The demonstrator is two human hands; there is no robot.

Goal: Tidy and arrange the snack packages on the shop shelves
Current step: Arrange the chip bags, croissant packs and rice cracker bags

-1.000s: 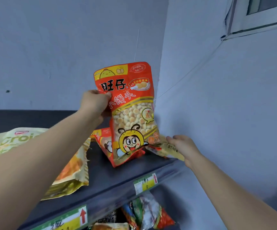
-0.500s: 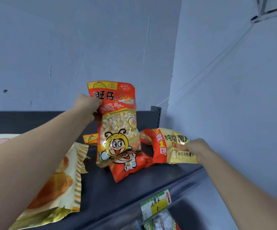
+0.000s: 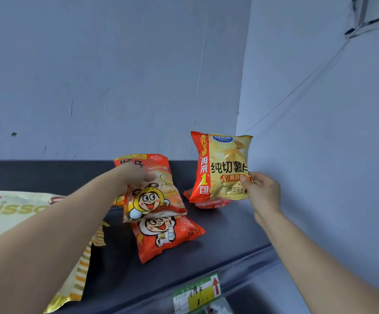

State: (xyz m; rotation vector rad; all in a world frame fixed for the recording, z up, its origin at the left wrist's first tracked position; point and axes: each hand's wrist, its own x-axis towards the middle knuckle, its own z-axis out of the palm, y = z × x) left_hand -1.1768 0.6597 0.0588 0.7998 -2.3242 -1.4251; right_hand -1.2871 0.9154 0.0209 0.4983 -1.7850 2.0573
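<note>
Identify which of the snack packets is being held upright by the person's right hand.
The yellow crisp packet with the red side band, pinched by the right hand; the bee-cartoon packet is in the left hand.

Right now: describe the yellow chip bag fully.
The yellow chip bag is a glossy, puffed, foil-looking pack with a red band down its left side, a blue oval logo and dark Chinese lettering. Held upright, its right edge pinched by the right hand, it hangs over a red pack on the dark shelf.

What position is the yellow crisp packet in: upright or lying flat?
Upright. The right hand pinches the yellow crisp packet by its side, top seam uppermost.
</note>
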